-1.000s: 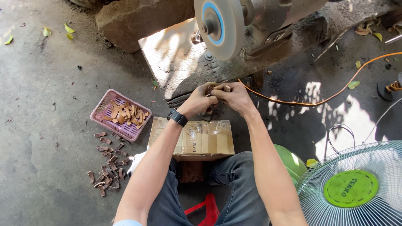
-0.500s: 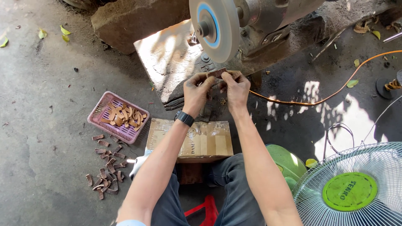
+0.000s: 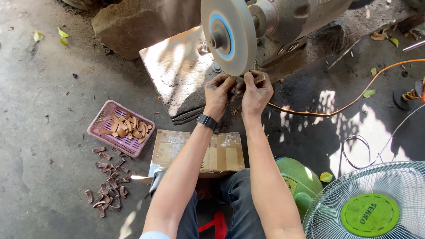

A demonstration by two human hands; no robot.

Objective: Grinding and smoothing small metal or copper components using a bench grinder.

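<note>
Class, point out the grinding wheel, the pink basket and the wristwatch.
grinding wheel [image 3: 230, 35]: head view, flat pale face beside the blue ring.
pink basket [image 3: 98, 125]: head view, left rim.
wristwatch [image 3: 207, 121]: head view, black band on the left wrist.

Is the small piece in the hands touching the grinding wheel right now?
Cannot tell. In the head view both hands, left hand and right hand, hold the small piece right at the grinding wheel lower edge, but fingers hide any contact or gap.

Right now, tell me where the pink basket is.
In the head view, the pink basket sits on the concrete floor, left of the cardboard box, just above the scattered brown pieces.
</note>
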